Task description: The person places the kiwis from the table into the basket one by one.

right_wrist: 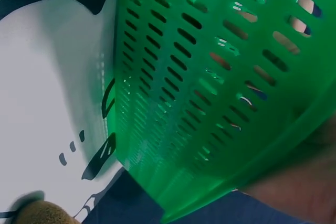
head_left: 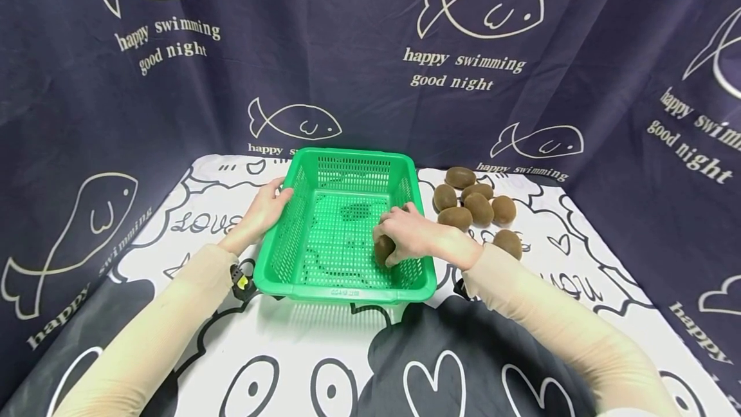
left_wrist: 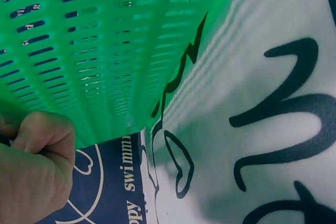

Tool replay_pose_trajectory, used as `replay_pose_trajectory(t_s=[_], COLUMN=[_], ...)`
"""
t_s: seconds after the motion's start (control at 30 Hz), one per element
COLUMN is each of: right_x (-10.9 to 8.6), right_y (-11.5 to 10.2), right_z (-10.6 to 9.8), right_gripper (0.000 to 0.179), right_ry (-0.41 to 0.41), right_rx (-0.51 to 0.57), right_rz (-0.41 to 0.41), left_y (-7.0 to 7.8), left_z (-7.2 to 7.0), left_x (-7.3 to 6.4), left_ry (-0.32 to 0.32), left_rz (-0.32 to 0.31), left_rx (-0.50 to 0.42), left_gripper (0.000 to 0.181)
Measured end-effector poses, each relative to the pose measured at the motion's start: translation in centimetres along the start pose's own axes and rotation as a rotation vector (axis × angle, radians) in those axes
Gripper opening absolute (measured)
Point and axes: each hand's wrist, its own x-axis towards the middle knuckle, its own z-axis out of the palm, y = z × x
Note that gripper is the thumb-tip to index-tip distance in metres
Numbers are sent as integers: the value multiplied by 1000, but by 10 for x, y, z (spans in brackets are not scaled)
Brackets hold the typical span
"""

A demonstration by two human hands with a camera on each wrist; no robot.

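A green plastic basket with slotted walls stands on the table. My left hand grips its left rim; in the left wrist view that hand shows curled fingers at the rim. Inside the basket, near its right wall, my right hand holds a brown kiwi low over the floor. Whether this kiwi touches the floor cannot be told. In the right wrist view the basket wall hides most of the right hand, which looks blurred, and the held kiwi is out of sight.
To the right of the basket lies a group of several kiwis. One separate kiwi sits nearer, beside my right forearm. A white patterned cloth covers the table, and a dark fish-print curtain hangs behind it.
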Motion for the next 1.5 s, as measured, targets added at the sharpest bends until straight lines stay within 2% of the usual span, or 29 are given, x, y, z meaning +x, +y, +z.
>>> replay_pose_trajectory(t_s=[0.1,0.2,0.27,0.37,0.43,0.53,0.6,0.7,0.87,1.0,1.3,1.5], right_x=[-1,-3,-6,-10,-15,-24,-31,-40,-52,-57,-57,-55], right_y=[-1,2,6,19,32,54,69,89,110,117,119,117], right_z=[-1,-4,-7,-11,-12,-8,-2,10,30,41,51,51], right_gripper=[34,32,31,25,20,17,20,22,33,50,50,53], right_ry=[-2,70,181,412,547,653,653,593,434,355,363,347], right_rx=[10,33,55,89,105,141,154,157,131,95,-38,-73], right_rz=[1,-4,-9,-12,15,112,191,270,301,311,257,289], left_y=[-1,-1,-1,-1,-1,-2,-2,-2,-1,-2,-2,-1], left_z=[0,0,0,0,1,2,2,1,0,0,0,-1], left_x=[0,0,0,0,1,1,2,3,3,2,-1,0], left_ry=[6,12,9,1,-4,-8,-7,-2,6,7,-11,-10], left_rz=[5,2,-4,-4,0,2,4,6,-1,-4,-15,-5], left_rx=[7,9,2,-9,-15,-18,-14,-12,-1,-4,-46,-44], left_gripper=[52,51,51,51,52,51,52,52,51,51,52,53])
